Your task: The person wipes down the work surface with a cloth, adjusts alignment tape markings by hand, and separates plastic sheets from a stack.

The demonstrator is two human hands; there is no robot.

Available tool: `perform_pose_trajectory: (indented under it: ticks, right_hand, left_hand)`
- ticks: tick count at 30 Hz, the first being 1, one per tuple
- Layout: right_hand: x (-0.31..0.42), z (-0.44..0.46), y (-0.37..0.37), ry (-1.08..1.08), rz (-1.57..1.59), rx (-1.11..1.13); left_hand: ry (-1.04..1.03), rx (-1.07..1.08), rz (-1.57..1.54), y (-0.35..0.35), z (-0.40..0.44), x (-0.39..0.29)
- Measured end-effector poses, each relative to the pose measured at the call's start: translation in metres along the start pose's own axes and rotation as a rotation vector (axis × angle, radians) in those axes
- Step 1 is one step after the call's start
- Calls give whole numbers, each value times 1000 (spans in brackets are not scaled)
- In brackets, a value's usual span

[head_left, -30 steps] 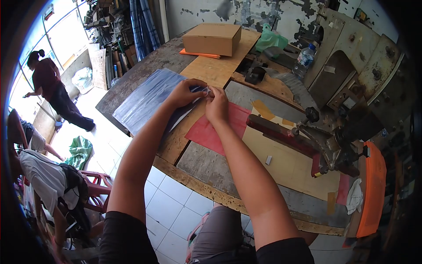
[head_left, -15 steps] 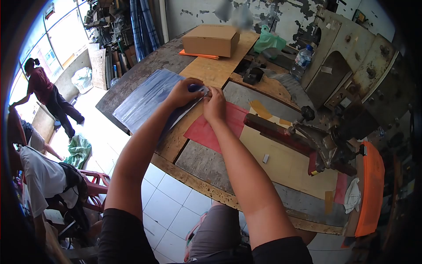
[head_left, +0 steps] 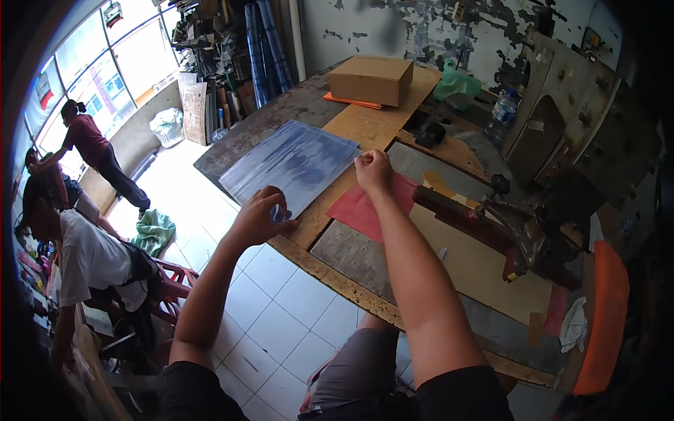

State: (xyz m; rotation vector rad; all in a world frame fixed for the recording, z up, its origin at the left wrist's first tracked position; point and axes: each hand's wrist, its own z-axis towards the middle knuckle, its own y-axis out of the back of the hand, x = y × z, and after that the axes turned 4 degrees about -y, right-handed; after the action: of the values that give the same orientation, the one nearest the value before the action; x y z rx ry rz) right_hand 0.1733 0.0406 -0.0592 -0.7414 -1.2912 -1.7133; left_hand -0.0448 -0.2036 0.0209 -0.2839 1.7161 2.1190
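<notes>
Workbench by a peeling wall. Stack of bluish clear plastic sheets (head_left: 288,165) lies flat at the bench's left, one corner over the wooden strip (head_left: 344,188).

Left hand (head_left: 260,219): above the stack's near corner, fingers curved, thumb well apart from them, a clear gap between. Something bluish and shiny (head_left: 279,212) shows in that gap; from where I stand I cannot tell whether it is loose film in the hand or the sheets behind.

Right hand (head_left: 373,170): at the stack's right corner, fingers curled in and drawn together at the tips. Cannot tell whether they pinch anything.

Just below the right hand, a red sheet (head_left: 368,214), partly under a beige board (head_left: 484,263); on the board, a small pale block (head_left: 442,253) beside the right forearm. A dark red bar (head_left: 463,221) crosses above the board.

Far end of bench: closed cardboard box (head_left: 372,83) resting over orange sheets (head_left: 351,102); green plastic bag (head_left: 456,85) and water bottle (head_left: 504,109) to its right.

Off left, a person in a white shirt (head_left: 95,252) bends forward; another, in dark red (head_left: 89,142), stands by the windows.
</notes>
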Motion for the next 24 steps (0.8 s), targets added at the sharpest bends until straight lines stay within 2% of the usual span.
perform_pose_trajectory:
  ticks: [4, 5, 7, 11, 13, 15, 17, 20, 22, 24]
  right_hand:
    - [9, 10, 18, -201, 281, 276]
    - [12, -2, 26, -97, 188, 338]
    - [15, -47, 38, 205, -29, 218]
    - [37, -158, 109, 441, -154, 431]
    - [45, -224, 157, 499, -92, 433]
    - [35, -269, 198, 635, -138, 396]
    - [30, -302, 241, 619, -136, 365]
    - [5, -336, 293, 521, -267, 217]
    - [-18, -354, 310, 426, -217, 93]
    - [-28, -359, 315, 382, -178, 18]
  left_hand:
    - [90, 77, -21, 0, 19, -2]
    - [96, 94, -7, 0, 27, -2]
    - [36, 100, 13, -4, 41, 6]
    - [-70, 115, 50, -8, 59, 24]
    - [-102, 139, 100, -7, 67, 33]
    - [-94, 186, 75, -4, 69, 35]
    - [-68, 235, 24, 2, 70, 37]
    - [-129, 228, 8, 7, 72, 43]
    - [-123, 235, -36, 6, 78, 58]
    - [-152, 147, 0, 5, 80, 58]
